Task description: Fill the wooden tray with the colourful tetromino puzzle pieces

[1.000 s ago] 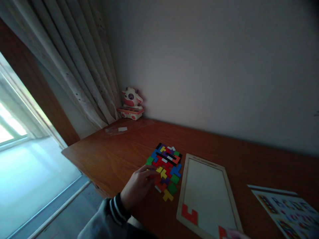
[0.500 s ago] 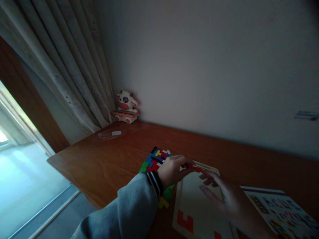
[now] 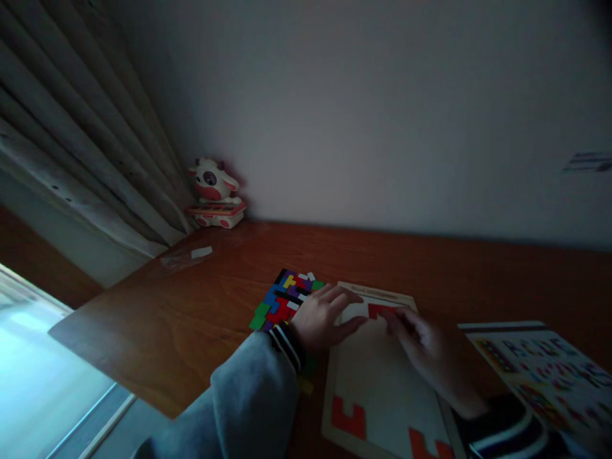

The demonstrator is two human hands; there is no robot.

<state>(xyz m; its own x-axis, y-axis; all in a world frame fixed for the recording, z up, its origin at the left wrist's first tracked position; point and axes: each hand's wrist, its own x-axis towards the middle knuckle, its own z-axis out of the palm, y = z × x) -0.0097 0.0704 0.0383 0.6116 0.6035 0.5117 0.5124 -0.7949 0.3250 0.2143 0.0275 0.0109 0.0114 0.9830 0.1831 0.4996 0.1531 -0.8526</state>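
Note:
A red puzzle piece (image 3: 377, 310) lies at the far end of the pale puzzle board (image 3: 377, 382). My right hand (image 3: 418, 335) grips its right end between thumb and fingers. Just left of it is my left hand (image 3: 327, 315), thumb and fingers parted around a gap with nothing between them. Two more red pieces are in the near corners of the board: a notched one (image 3: 348, 417) on the left and another (image 3: 425, 445) on the right, partly cut off by the picture's edge.
Many coloured pieces (image 3: 272, 303) lie together left of the board, partly behind my left forearm. A printed sheet (image 3: 540, 363) rests to the right. At the back left stand a cow toy with a keyboard (image 3: 215, 194) and a clear plastic bag (image 3: 179, 260) with a white label.
My right hand has moved onto the red piece, now down on the board's far end. The left hand has let go of that piece and opened. The view has shifted right.

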